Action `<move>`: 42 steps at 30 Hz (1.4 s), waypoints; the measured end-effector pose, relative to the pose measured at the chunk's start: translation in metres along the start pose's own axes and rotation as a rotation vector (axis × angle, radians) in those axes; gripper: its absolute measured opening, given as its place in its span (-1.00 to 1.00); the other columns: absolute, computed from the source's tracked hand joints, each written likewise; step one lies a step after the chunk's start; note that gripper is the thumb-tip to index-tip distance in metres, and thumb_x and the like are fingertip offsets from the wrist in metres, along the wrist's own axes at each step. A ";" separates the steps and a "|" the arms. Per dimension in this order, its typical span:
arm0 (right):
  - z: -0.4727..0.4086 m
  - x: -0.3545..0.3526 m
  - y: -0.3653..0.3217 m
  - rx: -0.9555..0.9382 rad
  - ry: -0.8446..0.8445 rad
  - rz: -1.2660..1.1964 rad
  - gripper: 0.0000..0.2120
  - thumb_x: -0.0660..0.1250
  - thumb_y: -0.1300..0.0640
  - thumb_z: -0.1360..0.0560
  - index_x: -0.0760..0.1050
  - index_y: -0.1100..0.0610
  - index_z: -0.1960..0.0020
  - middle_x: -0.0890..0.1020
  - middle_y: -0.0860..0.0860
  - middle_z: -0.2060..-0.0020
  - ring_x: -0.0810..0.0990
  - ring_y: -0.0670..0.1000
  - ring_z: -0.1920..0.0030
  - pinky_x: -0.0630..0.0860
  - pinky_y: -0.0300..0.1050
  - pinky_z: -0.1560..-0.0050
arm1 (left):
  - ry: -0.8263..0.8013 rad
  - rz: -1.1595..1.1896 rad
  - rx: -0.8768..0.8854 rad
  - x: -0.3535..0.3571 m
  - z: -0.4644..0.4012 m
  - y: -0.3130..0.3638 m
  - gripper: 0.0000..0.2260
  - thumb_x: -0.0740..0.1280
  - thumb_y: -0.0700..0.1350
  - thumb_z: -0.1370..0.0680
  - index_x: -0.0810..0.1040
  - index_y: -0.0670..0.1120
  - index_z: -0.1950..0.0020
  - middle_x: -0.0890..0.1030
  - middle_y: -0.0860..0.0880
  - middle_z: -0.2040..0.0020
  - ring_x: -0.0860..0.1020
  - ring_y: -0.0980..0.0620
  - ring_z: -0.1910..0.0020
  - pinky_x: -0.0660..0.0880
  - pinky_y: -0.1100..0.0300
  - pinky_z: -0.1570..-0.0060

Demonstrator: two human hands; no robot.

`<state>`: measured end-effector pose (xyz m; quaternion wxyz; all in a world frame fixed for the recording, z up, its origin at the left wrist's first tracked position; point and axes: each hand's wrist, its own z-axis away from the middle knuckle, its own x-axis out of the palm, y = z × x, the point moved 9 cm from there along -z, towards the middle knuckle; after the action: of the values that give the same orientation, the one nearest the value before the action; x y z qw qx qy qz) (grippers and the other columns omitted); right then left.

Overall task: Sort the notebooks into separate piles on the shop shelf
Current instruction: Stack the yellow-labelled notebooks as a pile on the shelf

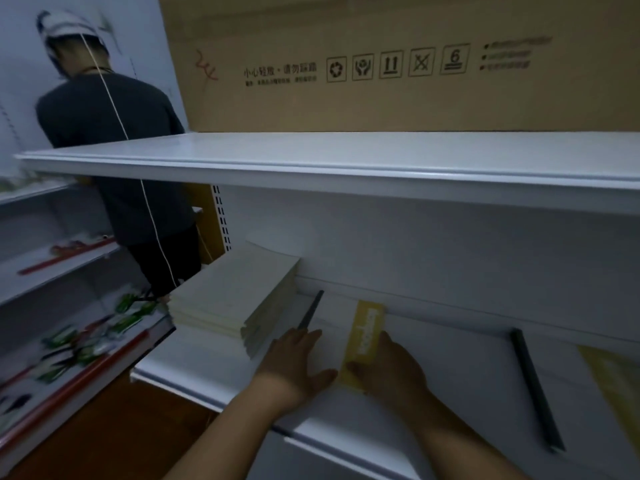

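Observation:
A notebook (366, 336) with a white cover and a yellow printed band lies flat on the lower white shelf (460, 362). My left hand (298, 362) rests flat on its white left part, fingers straight. My right hand (389, 367) lies on its right side, thumb touching the yellow band. Left of them stands a tall pile of pale notebooks (235, 299). A yellow notebook (618, 386) shows partly at the right edge.
Two black divider bars stand on the shelf, one (311, 310) by the pale pile, one (536, 389) further right. An upper shelf (346, 157) carries a big cardboard box (398, 64). A person (114, 140) stands at the left by shelves with packets (104, 327).

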<state>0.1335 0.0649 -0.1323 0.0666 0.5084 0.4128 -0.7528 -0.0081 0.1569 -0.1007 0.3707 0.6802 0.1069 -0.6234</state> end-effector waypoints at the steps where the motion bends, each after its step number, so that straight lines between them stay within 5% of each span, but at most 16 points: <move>1: -0.001 -0.002 0.005 0.006 -0.001 -0.018 -0.27 0.37 -0.22 -0.36 0.25 0.10 -0.38 0.50 0.06 -0.24 0.51 0.09 -0.23 0.47 -0.06 -0.17 | 0.011 0.017 0.004 -0.001 0.000 -0.001 -0.32 0.24 0.22 -0.54 0.03 0.06 -0.55 0.05 0.05 -0.56 -0.02 0.05 -0.54 0.00 0.14 -0.50; 3: 0.000 -0.006 0.016 0.042 -0.006 -0.096 -0.30 0.40 -0.12 -0.39 0.28 0.16 -0.40 0.50 0.08 -0.28 0.48 0.09 -0.27 0.43 -0.09 -0.22 | 0.027 0.056 0.011 -0.002 -0.002 -0.003 -0.32 0.25 0.21 -0.54 0.04 0.05 -0.56 0.06 0.06 -0.56 -0.01 0.06 -0.54 -0.01 0.22 -0.46; 5: 0.000 -0.013 0.026 0.034 0.001 -0.266 -0.58 0.39 0.08 -0.43 0.48 0.20 -0.25 0.60 0.12 -0.16 0.57 0.09 -0.15 0.49 -0.06 -0.15 | 0.050 0.138 0.001 -0.002 -0.002 -0.004 -0.32 0.28 0.19 -0.53 0.05 0.05 -0.55 0.09 0.06 -0.55 0.02 0.08 -0.53 0.01 0.29 -0.42; 7: 0.002 -0.022 0.034 0.009 0.018 -0.447 -0.76 0.34 0.23 -0.46 0.59 0.16 -0.12 0.67 0.09 0.00 0.64 0.06 0.02 0.56 -0.04 0.04 | 0.073 0.266 -0.040 -0.004 -0.001 -0.006 -0.29 0.34 0.16 -0.51 0.08 0.04 -0.55 0.17 0.07 -0.52 0.12 0.09 -0.51 0.07 0.31 -0.39; 10: 0.012 -0.031 0.045 0.059 0.025 -0.763 -0.77 0.31 0.29 -0.48 0.56 0.07 -0.09 0.67 0.06 0.09 0.63 0.02 0.20 0.42 -0.20 0.37 | 0.152 0.502 -0.144 -0.012 -0.003 -0.015 -0.26 0.42 0.10 -0.46 0.17 -0.04 -0.54 0.30 0.05 -0.46 0.32 0.05 -0.41 0.24 0.27 -0.32; 15: 0.025 -0.025 0.017 -0.014 -0.041 -0.904 -0.84 0.31 0.22 -0.52 0.48 0.00 -0.04 0.69 -0.01 0.23 0.59 -0.06 0.36 0.37 -0.27 0.41 | 0.150 1.032 -0.237 -0.009 -0.001 -0.015 -0.78 0.42 -0.13 -0.50 0.54 -0.04 -0.14 0.63 -0.11 -0.12 0.60 0.06 0.06 0.56 0.25 0.16; 19: 0.027 -0.015 -0.007 -0.093 0.013 -0.826 -0.83 0.33 0.22 -0.51 0.44 0.01 -0.04 0.67 0.04 0.19 0.57 -0.17 0.44 0.38 -0.32 0.53 | 0.041 1.427 -0.278 0.013 0.007 -0.023 -0.47 0.53 -0.32 -0.33 0.51 -0.13 -0.26 0.67 -0.18 -0.04 0.64 -0.19 0.00 0.62 -0.10 0.11; 21: 0.025 -0.013 -0.016 -0.147 0.041 -0.742 -0.84 0.35 0.21 -0.50 0.45 0.01 -0.02 0.67 0.06 0.18 0.56 -0.22 0.43 0.37 -0.39 0.51 | 0.037 1.452 -0.242 0.014 0.011 -0.030 -0.35 0.51 -0.44 -0.25 0.48 -0.11 -0.29 0.66 -0.19 -0.06 0.64 -0.21 -0.02 0.61 -0.14 0.15; 25: 0.020 -0.018 -0.023 -0.169 0.113 -0.593 -0.94 0.29 0.04 -0.54 0.50 -0.05 -0.01 0.66 0.00 0.16 0.63 -0.04 0.17 0.50 -0.18 0.18 | 0.168 1.390 -0.200 -0.002 0.021 -0.049 -0.31 0.40 -0.58 -0.25 0.43 -0.09 -0.27 0.67 -0.09 0.05 0.66 0.02 0.11 0.60 0.18 0.29; 30: 0.011 -0.011 -0.009 0.027 0.068 -0.126 -0.36 0.23 -0.27 -0.44 0.21 0.03 -0.40 0.47 0.11 -0.20 0.51 0.14 -0.19 0.41 -0.03 -0.10 | 0.219 1.335 -0.179 -0.011 0.029 -0.063 -0.15 0.43 -0.41 -0.12 0.35 -0.01 -0.37 0.63 -0.07 -0.09 0.59 -0.01 -0.09 0.61 0.10 0.09; 35: 0.014 -0.001 -0.018 0.001 -0.003 0.090 -0.13 0.32 -0.33 -0.31 0.09 0.05 -0.45 0.45 0.09 -0.19 0.51 0.13 -0.19 0.44 -0.05 -0.07 | 0.198 1.303 -0.155 -0.010 0.033 -0.062 -0.23 0.42 -0.51 -0.23 0.36 0.01 -0.34 0.63 -0.08 -0.07 0.59 0.00 -0.07 0.60 0.21 0.18; 38: 0.016 -0.010 -0.008 0.024 0.024 0.026 -0.16 0.42 -0.32 -0.19 0.25 0.08 -0.31 0.54 0.07 -0.10 0.55 0.11 -0.13 0.50 -0.06 -0.04 | 0.195 1.262 -0.156 -0.010 0.035 -0.063 -0.28 0.38 -0.56 -0.30 0.36 0.03 -0.31 0.61 -0.05 -0.07 0.57 0.05 -0.05 0.58 0.31 0.24; 42: 0.012 -0.017 0.011 0.021 0.025 -0.127 -0.46 0.49 -0.02 -0.30 0.40 0.12 -0.18 0.59 0.07 -0.09 0.57 0.09 -0.11 0.50 -0.11 -0.03 | 0.198 1.257 -0.174 -0.008 0.034 -0.066 -0.29 0.37 -0.57 -0.31 0.37 0.01 -0.29 0.61 -0.06 -0.05 0.57 0.02 -0.05 0.58 0.28 0.25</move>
<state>0.1386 0.0436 -0.1232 0.0082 0.4912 0.4370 -0.7535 -0.0759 0.1843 -0.1162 0.7075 0.6348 -0.2282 -0.2106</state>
